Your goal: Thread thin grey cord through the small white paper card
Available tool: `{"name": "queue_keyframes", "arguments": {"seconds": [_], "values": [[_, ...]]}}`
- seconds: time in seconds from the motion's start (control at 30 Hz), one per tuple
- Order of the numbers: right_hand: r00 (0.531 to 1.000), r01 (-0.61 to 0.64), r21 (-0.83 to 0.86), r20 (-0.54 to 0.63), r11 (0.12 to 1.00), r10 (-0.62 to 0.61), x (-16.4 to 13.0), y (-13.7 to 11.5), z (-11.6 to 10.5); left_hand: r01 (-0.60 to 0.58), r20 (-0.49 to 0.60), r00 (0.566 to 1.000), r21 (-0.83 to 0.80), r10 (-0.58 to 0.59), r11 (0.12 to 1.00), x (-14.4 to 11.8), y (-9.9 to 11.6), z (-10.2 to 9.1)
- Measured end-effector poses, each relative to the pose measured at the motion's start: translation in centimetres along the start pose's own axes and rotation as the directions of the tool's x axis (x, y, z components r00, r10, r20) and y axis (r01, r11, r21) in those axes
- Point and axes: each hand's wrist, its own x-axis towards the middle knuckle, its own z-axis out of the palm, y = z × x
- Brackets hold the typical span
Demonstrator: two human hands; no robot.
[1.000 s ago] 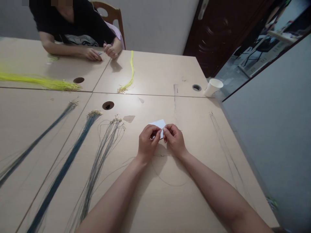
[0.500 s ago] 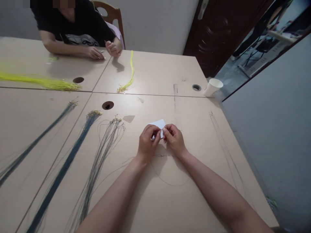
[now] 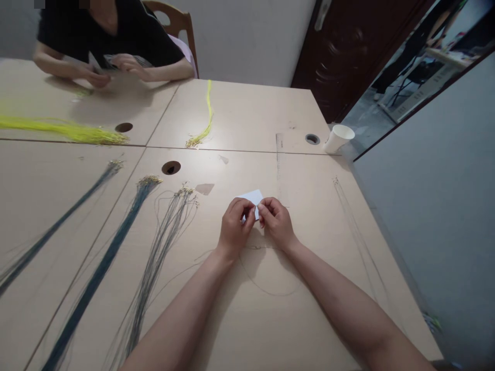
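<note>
**Fingertips meet over a white card**

Pale wooden table [image 3: 247,118] carries cord bundles; a white paper cup [image 3: 339,138] lies tipped at its far edge, contents not visible. Both forearms reach forward, the left hand [image 3: 234,229] and right hand [image 3: 277,222] curled knuckles-up, fingertips pinched narrow together. The white card [image 3: 253,198] sits just beyond and under the fingertips; a thin cord [image 3: 266,289] loops back below the wrists.

pale wooden tables [image 3: 240,113] pushed together fill the room, each with round cable holes [image 3: 170,167]. behind them stand a grey wall [image 3: 247,36], a wooden chair [image 3: 178,23] and a dark brown door [image 3: 348,51]
</note>
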Motion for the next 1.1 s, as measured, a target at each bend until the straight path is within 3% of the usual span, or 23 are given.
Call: {"name": "queue_keyframes", "arguments": {"seconds": [1.1], "values": [[1.000, -0.013, 0.023, -0.007, 1.000, 0.013, -0.03, -0.16, 0.02, -0.002, -0.026, 1.000, 0.007, 0.002, 1.000, -0.17, -0.13, 0.06]]}}
